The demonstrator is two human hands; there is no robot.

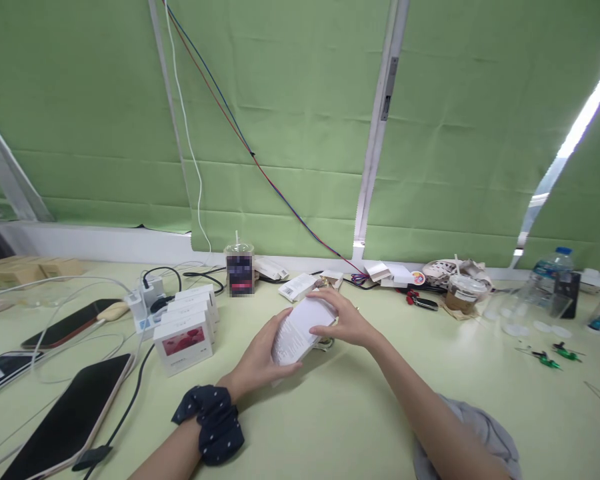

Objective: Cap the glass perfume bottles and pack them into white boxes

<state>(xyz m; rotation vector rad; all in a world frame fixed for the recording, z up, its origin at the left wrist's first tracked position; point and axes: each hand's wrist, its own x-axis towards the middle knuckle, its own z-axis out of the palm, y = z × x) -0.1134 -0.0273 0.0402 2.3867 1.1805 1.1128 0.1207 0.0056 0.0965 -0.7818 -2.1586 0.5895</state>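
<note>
A white box [303, 327] with rows of small print on one face is held tilted above the table, in the middle of the view. My left hand [260, 353] grips its lower left side, thumb along the bottom edge. At the upper right end my right hand [343, 317] closes around it, thumb and fingers on opposite sides. Partly hidden behind the box, some small items lie on the table. A flat white carton [298, 287] with a printed label rests just beyond my hands. Left of them stands a row of white boxes [184, 341], the front one with a red picture.
Phones [75, 413], charging cables and a power strip [147, 303] cover the left side. Along the back are a lidded cup [240, 267], small white boxes and an iced drink [463, 293]. A water bottle [555, 270] and green clips [547, 360] lie right.
</note>
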